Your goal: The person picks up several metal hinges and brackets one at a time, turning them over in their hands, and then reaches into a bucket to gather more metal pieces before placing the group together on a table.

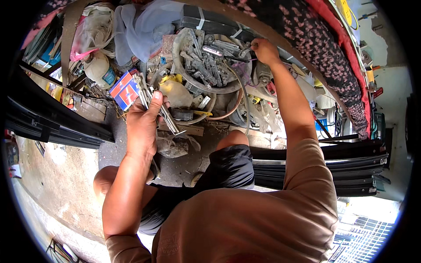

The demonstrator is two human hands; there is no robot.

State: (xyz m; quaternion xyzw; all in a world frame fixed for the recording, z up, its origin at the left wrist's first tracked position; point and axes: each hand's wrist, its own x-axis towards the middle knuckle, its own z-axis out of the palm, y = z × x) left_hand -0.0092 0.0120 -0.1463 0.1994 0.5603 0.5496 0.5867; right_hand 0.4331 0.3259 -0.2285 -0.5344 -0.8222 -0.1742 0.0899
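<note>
My left hand (147,116) is closed around a bundle of long, narrow metal strips (169,118), with the thumb pressed over them. A red and blue printed card (124,89) lies beside the bundle's upper end. Farther off, my right hand (265,51) reaches to the right rim of a round grey basin (177,59). Its fingers are pinched together, and what is between them is hidden. Dusty metal pieces (206,68) are heaped in the basin. On the heap lies a dark oblong thing with a pale edge (212,51).
A white jug (99,68) and translucent plastic sheeting (142,28) are at the back left. Hoses loop below the basin near a yellowish rounded container (177,93). A patterned pink-and-black cloth roll (320,52) arches above. Stacked black profiles (307,171) flank me at right.
</note>
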